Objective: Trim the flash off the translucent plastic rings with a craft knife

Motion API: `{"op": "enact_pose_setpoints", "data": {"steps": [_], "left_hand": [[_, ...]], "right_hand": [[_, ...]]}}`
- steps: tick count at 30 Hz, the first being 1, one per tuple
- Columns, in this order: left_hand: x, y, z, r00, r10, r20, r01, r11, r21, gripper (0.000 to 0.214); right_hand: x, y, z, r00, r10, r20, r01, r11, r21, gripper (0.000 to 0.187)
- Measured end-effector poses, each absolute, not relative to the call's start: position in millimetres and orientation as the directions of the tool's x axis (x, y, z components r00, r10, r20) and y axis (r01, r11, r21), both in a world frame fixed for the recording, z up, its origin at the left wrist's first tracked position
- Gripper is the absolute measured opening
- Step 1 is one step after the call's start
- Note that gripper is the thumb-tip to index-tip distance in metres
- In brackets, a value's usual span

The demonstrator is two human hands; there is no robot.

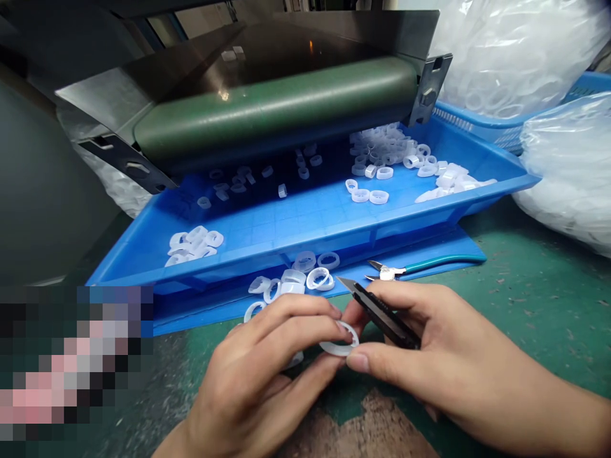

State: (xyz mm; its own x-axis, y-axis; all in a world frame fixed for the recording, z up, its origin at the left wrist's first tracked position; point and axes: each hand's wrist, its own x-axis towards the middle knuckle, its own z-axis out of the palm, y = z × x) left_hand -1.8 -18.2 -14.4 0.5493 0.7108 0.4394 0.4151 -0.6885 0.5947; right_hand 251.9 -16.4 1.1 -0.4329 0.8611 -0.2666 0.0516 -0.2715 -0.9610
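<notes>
A translucent white plastic ring is pinched between the fingers and thumb of my left hand. My right hand grips a black utility knife, its blade pointing up and to the left, away from the ring. The right thumb tip also touches the ring's right edge. Just beyond my hands, several similar loose rings lie on a blue sheet in front of the tray. Cutting pliers with teal handles rest on that sheet, behind my right hand. Part of another white piece shows beneath my left hand.
A blue tray holds scattered white rings, with a heap at its back right. Over it juts a green conveyor roller between metal side plates. Clear bags of white parts stand at right. The green worktop has a worn brown patch.
</notes>
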Motion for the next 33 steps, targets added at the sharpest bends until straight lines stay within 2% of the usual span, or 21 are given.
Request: {"op": "enact_pose_setpoints", "data": {"steps": [4,11,15,18,21,25,27,30,33], "left_hand": [[0,-17,-15,0.490,0.748,0.448,0.382,-0.646,0.661,0.027],[-1,-23,-13,0.383,0.805,0.454,0.385,-0.586,0.714,0.036],[1,-23,-10,0.315,0.875,0.367,0.354,-0.467,0.811,0.037],[5,-21,-9,0.293,0.919,0.262,0.285,-0.346,0.894,0.027],[6,-19,-10,0.269,0.949,0.166,0.223,-0.230,0.947,0.022],[-1,-17,-11,0.217,0.974,0.059,0.198,-0.103,0.975,0.024],[-4,-15,-10,0.201,0.980,-0.014,0.162,-0.019,0.987,0.027],[-7,-14,-8,0.249,0.957,-0.147,0.033,0.143,0.989,0.031],[-6,-15,-8,0.311,0.925,-0.219,-0.034,0.241,0.970,0.033]], "right_hand": [[251,-15,5,-0.430,0.863,-0.264,-0.045,-0.313,-0.949,0.022],[254,-14,11,-0.446,0.797,-0.406,-0.068,-0.483,-0.873,0.036],[254,-13,10,-0.468,0.779,-0.416,-0.073,-0.504,-0.861,0.036],[253,-14,9,-0.489,0.784,-0.382,-0.097,-0.484,-0.870,0.033],[252,-15,8,-0.472,0.821,-0.321,-0.066,-0.396,-0.916,0.029],[260,-17,9,-0.362,0.916,-0.172,0.117,-0.138,-0.983,0.025],[266,-17,9,-0.354,0.932,-0.076,0.230,0.008,-0.973,0.030],[270,-19,6,-0.412,0.911,0.029,0.341,0.184,-0.922,0.027],[268,-21,3,-0.461,0.887,0.017,0.387,0.218,-0.896,0.028]]}}
